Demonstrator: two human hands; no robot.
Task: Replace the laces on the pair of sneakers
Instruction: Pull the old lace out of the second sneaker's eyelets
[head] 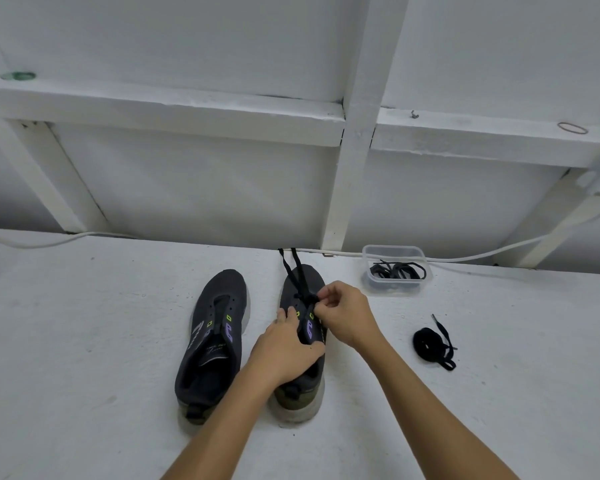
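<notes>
Two dark grey sneakers stand side by side on the white surface, toes pointing away from me. The left sneaker [212, 337] has no lace and its eyelets are bare. The right sneaker [302, 393] has a black lace [293, 268] threaded at its lower eyelets, with both ends trailing past the toe. My left hand [284, 351] rests on the right sneaker's tongue, fingers reaching the eyelets. My right hand [343, 315] pinches the lace at the eyelets on the shoe's right side.
A coiled black lace [432, 342] lies on the surface to the right. A clear plastic container [395, 252] with more black laces stands behind it by the wall. A white cable [482, 258] runs along the wall's base.
</notes>
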